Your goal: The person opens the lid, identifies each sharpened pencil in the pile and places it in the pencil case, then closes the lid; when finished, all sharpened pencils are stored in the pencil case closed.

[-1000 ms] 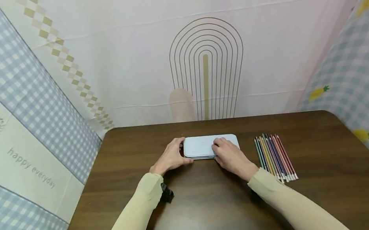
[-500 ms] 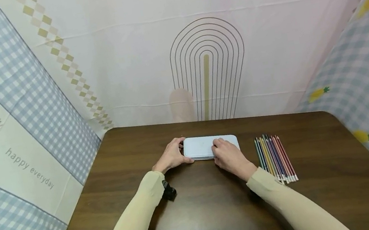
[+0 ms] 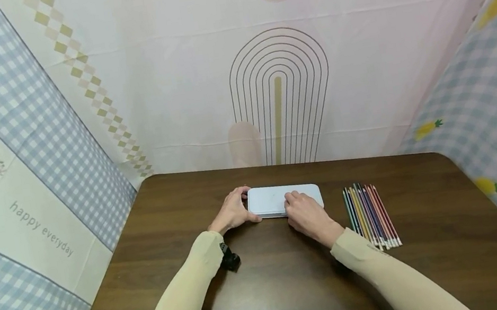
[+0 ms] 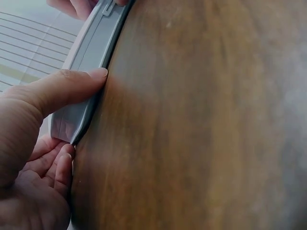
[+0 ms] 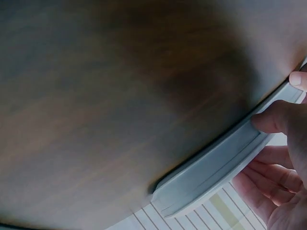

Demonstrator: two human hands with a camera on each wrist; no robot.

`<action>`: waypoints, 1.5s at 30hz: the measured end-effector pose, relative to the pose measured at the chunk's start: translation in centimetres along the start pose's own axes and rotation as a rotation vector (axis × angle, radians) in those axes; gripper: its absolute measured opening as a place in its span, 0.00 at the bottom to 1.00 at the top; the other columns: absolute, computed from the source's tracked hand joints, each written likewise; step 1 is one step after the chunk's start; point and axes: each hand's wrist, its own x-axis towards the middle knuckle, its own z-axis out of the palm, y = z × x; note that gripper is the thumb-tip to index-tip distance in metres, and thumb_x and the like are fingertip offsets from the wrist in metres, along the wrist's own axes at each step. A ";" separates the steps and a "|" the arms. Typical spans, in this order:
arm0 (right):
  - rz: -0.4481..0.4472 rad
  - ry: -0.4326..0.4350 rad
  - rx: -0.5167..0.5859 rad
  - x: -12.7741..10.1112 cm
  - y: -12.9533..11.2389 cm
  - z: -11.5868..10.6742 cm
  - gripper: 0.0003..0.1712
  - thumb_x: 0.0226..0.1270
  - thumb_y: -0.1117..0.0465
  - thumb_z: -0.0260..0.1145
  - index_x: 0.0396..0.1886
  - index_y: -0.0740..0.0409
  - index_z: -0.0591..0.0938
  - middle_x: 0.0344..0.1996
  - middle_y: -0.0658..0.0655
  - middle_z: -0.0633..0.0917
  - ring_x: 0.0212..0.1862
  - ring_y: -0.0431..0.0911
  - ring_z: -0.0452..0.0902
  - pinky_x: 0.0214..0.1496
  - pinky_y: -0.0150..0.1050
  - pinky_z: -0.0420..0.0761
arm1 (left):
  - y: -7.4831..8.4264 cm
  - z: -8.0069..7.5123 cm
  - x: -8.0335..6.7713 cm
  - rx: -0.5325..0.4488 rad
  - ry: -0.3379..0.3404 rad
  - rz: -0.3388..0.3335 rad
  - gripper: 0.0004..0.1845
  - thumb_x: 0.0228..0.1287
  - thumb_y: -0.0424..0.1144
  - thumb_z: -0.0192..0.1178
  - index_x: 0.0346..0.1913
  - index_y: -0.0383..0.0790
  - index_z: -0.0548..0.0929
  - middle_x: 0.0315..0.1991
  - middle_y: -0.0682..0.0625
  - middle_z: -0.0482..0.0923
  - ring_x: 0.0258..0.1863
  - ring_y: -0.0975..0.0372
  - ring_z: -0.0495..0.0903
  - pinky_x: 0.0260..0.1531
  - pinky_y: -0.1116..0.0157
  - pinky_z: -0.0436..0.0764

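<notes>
A pale blue-white, flat pencil case (image 3: 265,200) with rounded corners lies closed near the back of the wooden table. My left hand (image 3: 233,211) grips its left end. In the left wrist view, the thumb (image 4: 72,88) presses the case's front side while the other fingers bend round the end. My right hand (image 3: 308,215) holds the case right of its middle. The right wrist view shows that thumb (image 5: 273,117) on the front side, by a small latch plate, with the fingers (image 5: 268,179) over the lid. The case's contents are hidden.
Several coloured pencils (image 3: 370,214) lie side by side right of the case, close to the right forearm. The brown wooden table (image 3: 260,298) ends at a patterned white cloth (image 3: 174,107) behind. A small black camera (image 3: 230,258) sits on the left wrist.
The right hand has shifted slightly left along the case's front. The left forearm has moved a little to the right. The case stays closed and the pencils lie as before.
</notes>
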 end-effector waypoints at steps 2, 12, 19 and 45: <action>-0.015 0.012 -0.034 -0.1 0.0 0.1 0.07 0.64 0.67 0.76 0.36 0.68 0.89 0.33 0.58 0.84 0.37 0.52 0.82 0.42 0.45 0.88 | 0.0 0.0 0.1 0.000 -0.003 0.002 0.51 0.46 0.37 0.88 0.75 0.34 0.73 0.69 0.36 0.79 0.70 0.46 0.76 0.76 0.49 0.74; -0.071 0.072 -0.081 -0.2 -0.7 0.7 0.06 0.63 0.66 0.74 0.34 0.66 0.89 0.32 0.57 0.84 0.36 0.50 0.82 0.38 0.43 0.87 | -0.9 0.1 -0.7 0.007 0.022 0.004 0.51 0.43 0.36 0.90 0.73 0.33 0.76 0.66 0.38 0.82 0.68 0.48 0.79 0.74 0.49 0.77; -0.019 0.013 -0.035 -0.7 -0.2 0.2 0.06 0.67 0.65 0.75 0.38 0.66 0.90 0.35 0.58 0.86 0.39 0.51 0.82 0.41 0.43 0.88 | -0.9 0.7 -0.8 -0.035 0.012 0.015 0.51 0.42 0.36 0.89 0.73 0.32 0.76 0.67 0.36 0.81 0.68 0.47 0.79 0.74 0.49 0.77; 0.291 0.250 0.424 -2.2 6.7 -2.8 0.06 0.70 0.65 0.78 0.41 0.65 0.93 0.41 0.62 0.91 0.46 0.57 0.87 0.49 0.54 0.89 | -0.3 0.3 -0.2 -0.072 0.016 -0.002 0.52 0.42 0.36 0.88 0.73 0.28 0.74 0.68 0.35 0.81 0.69 0.45 0.78 0.77 0.48 0.75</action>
